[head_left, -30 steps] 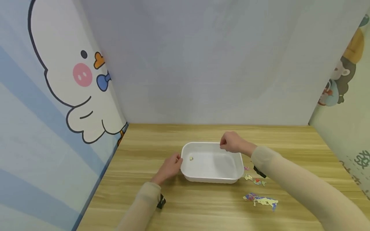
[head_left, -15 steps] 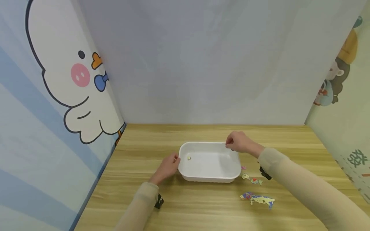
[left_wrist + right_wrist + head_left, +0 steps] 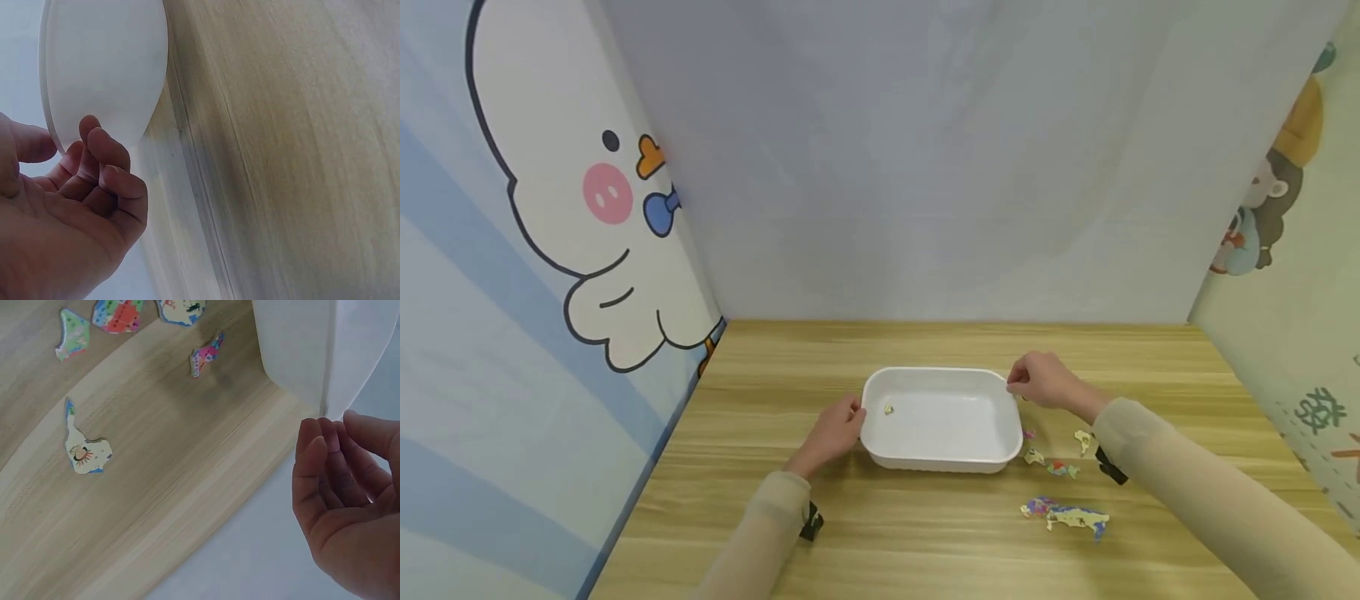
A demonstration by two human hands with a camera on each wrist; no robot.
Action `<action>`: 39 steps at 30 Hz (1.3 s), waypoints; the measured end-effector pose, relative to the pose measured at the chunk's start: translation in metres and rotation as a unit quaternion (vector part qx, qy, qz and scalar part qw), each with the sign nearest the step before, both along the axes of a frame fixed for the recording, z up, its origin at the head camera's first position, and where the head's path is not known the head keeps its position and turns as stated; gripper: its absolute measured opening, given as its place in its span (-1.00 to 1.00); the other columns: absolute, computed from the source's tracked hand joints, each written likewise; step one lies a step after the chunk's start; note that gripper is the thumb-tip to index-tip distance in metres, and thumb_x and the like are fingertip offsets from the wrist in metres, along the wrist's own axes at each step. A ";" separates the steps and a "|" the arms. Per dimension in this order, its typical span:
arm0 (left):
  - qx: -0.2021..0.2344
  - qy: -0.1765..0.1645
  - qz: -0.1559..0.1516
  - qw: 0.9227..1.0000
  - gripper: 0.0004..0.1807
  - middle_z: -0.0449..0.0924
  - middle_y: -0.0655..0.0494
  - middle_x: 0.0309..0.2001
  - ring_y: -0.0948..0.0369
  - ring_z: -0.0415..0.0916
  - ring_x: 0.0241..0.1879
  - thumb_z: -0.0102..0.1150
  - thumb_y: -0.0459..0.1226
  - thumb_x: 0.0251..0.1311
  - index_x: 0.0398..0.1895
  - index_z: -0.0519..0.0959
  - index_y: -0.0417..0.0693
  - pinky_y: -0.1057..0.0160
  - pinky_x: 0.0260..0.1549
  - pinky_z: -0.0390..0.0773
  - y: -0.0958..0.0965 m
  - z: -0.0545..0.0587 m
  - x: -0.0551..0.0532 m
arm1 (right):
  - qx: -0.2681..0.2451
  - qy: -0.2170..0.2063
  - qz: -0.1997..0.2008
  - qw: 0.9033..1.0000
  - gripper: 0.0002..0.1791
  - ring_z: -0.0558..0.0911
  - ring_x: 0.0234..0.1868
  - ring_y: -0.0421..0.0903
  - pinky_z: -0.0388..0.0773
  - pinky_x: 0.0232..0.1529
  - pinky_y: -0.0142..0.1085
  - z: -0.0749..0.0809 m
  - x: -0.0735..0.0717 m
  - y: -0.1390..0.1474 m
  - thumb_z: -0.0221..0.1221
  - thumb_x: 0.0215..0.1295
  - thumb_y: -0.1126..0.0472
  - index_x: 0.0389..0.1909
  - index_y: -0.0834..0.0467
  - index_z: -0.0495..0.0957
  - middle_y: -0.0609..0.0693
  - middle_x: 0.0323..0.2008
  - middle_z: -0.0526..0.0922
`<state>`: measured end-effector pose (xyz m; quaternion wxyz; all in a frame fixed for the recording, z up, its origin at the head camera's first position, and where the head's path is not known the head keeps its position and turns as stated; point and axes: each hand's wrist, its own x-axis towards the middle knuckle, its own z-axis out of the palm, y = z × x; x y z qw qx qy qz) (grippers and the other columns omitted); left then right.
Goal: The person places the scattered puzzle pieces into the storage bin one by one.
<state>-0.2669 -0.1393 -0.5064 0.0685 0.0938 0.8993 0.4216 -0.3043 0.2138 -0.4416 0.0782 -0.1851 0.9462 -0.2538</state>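
A white plastic tray (image 3: 942, 465) with a raised rim sits in the middle of the table. At its left end my left hand (image 3: 832, 432) pinches the rim, thumb over the edge and fingers curled below, as the left wrist view shows. My right hand (image 3: 1047, 382) holds the rim at the far right corner between thumb and fingertips. Inside the tray, near the left wall, lies one small pale piece (image 3: 888, 409). In the right wrist view a cream puzzle piece (image 3: 87, 453) and a pink one (image 3: 206, 356) lie on the table near the right hand.
Right of the tray lie more printed puzzle pieces (image 3: 1060, 469). Nearer the front is a joined strip of pieces (image 3: 1067, 513) in blue and cream. A grey curtain (image 3: 955, 167) stands behind the wooden table (image 3: 895, 550), with printed cloths at both sides.
My right hand has slid rightward along the tray's far rim to its corner, uncovering a cream piece beside the wrist. The left hand stays on the tray's left end.
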 end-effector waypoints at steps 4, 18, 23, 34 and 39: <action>-0.003 -0.001 0.002 1.000 -0.85 0.45 0.04 -0.46 0.16 0.37 -0.51 -0.09 -0.29 0.39 -0.23 0.43 -0.21 0.24 -0.56 0.40 -0.001 0.001 0.001 | -0.004 0.006 -0.008 1.000 -0.87 0.57 -0.54 -0.15 0.51 -0.50 -0.28 -0.004 0.002 0.006 0.17 0.27 0.33 -0.41 0.33 0.62 0.04 -0.52 0.62; -0.006 0.006 0.000 1.000 -0.85 0.44 0.05 -0.49 0.17 0.37 -0.52 -0.09 -0.29 0.39 -0.26 0.43 -0.19 0.25 -0.57 0.39 0.000 -0.003 -0.002 | 0.037 0.009 0.016 0.999 -0.95 0.56 -0.42 -0.06 0.54 -0.33 -0.16 -0.025 0.011 0.024 0.27 0.12 0.37 -0.41 0.29 0.61 -0.02 -0.47 0.60; -0.005 0.013 -0.001 1.000 -0.87 0.43 0.06 -0.50 0.17 0.36 -0.53 -0.09 -0.30 0.39 -0.27 0.42 -0.18 0.25 -0.58 0.38 -0.001 -0.004 -0.002 | 0.051 0.014 0.024 0.998 -0.91 0.54 -0.42 -0.05 0.53 -0.32 -0.16 -0.033 0.014 0.029 0.30 0.03 0.39 -0.42 0.28 0.59 -0.02 -0.49 0.57; -0.005 0.010 0.001 1.000 -0.87 0.44 0.06 -0.49 0.17 0.36 -0.53 -0.12 -0.29 0.40 -0.26 0.40 -0.16 0.24 -0.58 0.37 -0.001 -0.004 -0.002 | 0.045 -0.057 0.017 0.997 -0.80 0.54 -0.41 -0.06 0.54 -0.36 -0.18 -0.041 0.021 0.028 0.37 -0.04 0.31 -0.38 0.28 0.59 0.00 -0.46 0.56; -0.004 0.009 -0.007 1.000 -0.86 0.43 0.06 -0.52 0.19 0.35 -0.56 -0.13 -0.29 0.41 -0.24 0.40 -0.17 0.25 -0.59 0.37 -0.003 -0.004 -0.002 | 0.041 -0.047 0.031 0.998 -0.85 0.51 -0.48 -0.11 0.51 -0.42 -0.22 -0.051 0.022 0.028 0.39 -0.04 0.30 -0.47 0.22 0.59 -0.06 -0.53 0.54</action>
